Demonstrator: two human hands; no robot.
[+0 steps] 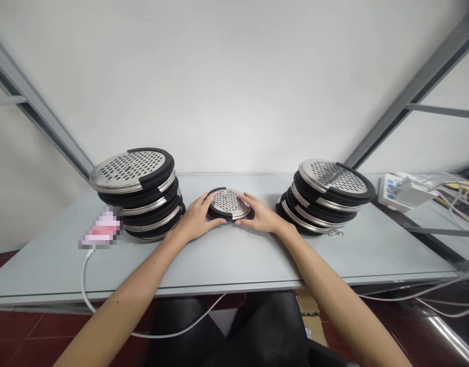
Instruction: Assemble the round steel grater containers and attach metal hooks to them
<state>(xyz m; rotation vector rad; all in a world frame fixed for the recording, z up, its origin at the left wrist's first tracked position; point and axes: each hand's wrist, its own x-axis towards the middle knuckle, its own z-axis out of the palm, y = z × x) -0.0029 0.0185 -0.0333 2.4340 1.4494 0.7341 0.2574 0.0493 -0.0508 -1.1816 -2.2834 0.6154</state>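
Our left hand [196, 219] and right hand [260, 215] are spread around the round plate with holes [230, 203], maybe to keep it still. It lies on the counter [234, 260] between the left pile [150, 196] and right pile [322, 204], perhaps so we can reach both

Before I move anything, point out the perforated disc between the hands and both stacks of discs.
Perforated disc [227, 201]: head view, middle of its holed top.
Left stack of discs [146, 198]: head view, side, about mid-height.
Right stack of discs [322, 198]: head view, side, about mid-height.
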